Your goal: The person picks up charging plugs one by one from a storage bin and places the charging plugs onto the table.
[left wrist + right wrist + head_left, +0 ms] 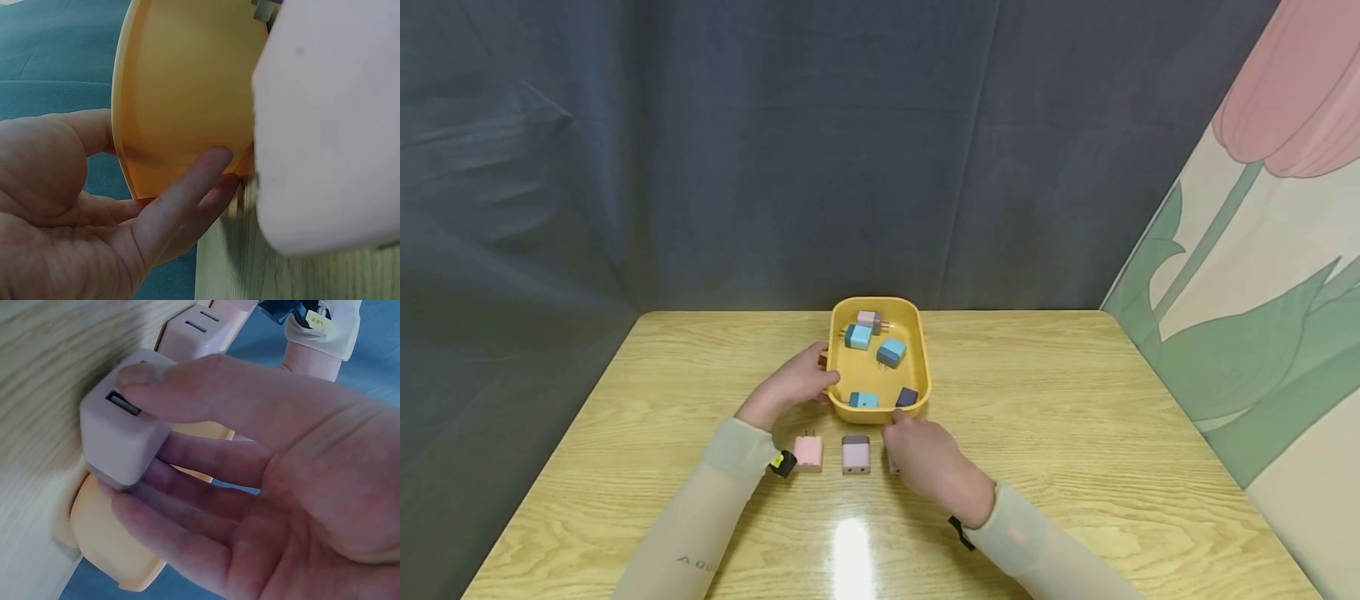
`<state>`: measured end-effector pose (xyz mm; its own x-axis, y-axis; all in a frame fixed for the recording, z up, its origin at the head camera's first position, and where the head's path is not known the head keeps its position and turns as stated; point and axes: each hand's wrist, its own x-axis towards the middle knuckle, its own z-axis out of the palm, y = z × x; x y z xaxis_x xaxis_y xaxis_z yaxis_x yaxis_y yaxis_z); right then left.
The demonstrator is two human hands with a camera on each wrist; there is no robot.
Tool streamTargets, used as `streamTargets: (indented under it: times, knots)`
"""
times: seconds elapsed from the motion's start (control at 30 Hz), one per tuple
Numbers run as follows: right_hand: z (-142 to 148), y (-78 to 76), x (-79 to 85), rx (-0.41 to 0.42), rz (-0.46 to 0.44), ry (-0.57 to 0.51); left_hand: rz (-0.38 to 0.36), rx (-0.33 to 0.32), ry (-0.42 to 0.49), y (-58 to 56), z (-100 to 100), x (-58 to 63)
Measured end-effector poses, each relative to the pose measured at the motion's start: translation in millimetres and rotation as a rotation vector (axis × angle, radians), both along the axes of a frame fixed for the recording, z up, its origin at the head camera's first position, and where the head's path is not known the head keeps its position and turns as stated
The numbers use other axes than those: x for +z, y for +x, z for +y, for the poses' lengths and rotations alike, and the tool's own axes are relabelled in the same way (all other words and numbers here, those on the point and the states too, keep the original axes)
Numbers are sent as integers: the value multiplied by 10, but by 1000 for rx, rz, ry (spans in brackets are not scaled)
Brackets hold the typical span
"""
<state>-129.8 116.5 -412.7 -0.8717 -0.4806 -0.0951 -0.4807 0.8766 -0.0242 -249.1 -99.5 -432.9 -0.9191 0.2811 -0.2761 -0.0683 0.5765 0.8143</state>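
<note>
A yellow plastic basin (926, 379) stands on the table with several plug-in chargers inside, among them a blue one (892, 352) and a dark one (907, 397). At its left side my left hand (790, 385) grips the rim, thumb on the edge and fingers along the outer wall. My right hand (928, 462) holds a lilac charger (119, 437) just in front of the basin, thumb over its socket face and fingers at its side and far end. Left of it, a lilac and grey charger (856, 456) and a pink charger (808, 454) lie in a row.
Behind the wooden table (1037, 375) hangs a dark blue cloth (812, 150), close to the basin's far end. A wall with a tulip picture (1240, 333) borders the right side. Each wrist wears a small black camera strap.
</note>
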Motion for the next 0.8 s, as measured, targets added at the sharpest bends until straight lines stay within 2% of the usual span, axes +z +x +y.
streamTargets:
  times: [0.57,0.8]
  knots:
    - [-32,-7,-91,-25,20,38,2,-10,16,-22,-9,-31]
    - [-44,-3,-112,-37,24,36,-6,-8,14,-10,-4,-4]
